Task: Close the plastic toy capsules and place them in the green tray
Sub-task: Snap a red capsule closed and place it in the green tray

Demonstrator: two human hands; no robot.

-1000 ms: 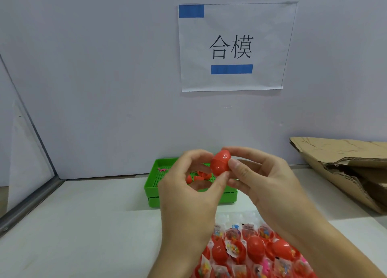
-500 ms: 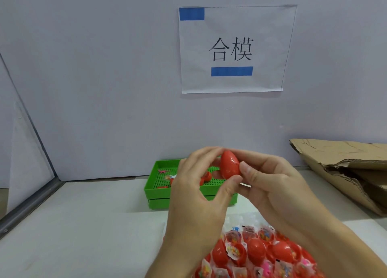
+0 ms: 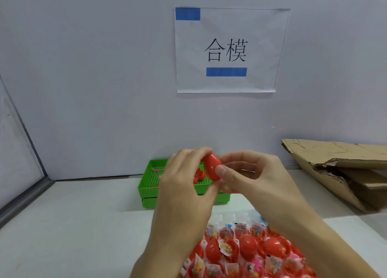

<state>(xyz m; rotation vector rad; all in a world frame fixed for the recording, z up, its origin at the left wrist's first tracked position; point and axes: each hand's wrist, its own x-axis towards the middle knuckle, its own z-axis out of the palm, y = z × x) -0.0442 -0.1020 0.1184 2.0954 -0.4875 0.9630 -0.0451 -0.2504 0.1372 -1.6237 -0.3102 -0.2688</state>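
Fingers [image 3: 189,155] of the left hand [image 3: 180,185] curl over the top of a red capsule [image 3: 212,166] while its thumb presses from below; the right hand [image 3: 253,177] pinches the same capsule from the other side, thumb on its front and fingers behind it. Both hands hold the capsule in the air, directly in front of the green tray [image 3: 146,185], and they hide much of the tray's middle and right part. Inside the tray, a red open capsule piece [image 3: 200,174] and a small pink toy [image 3: 156,170] lie on the perforated floor. Near the bottom edge, under the forearms, a pile of open red capsules with small packets [image 3: 247,250] covers the white tabletop [image 3: 73,225]. Torn cardboard [image 3: 339,168] lies at the right, against the wall. A paper sign [image 3: 227,50] with two printed characters and blue tape strips hangs on the wall above. The held capsule is glossy, egg-shaped and plain red, tilted, and looks closed; its seam cannot be made out.
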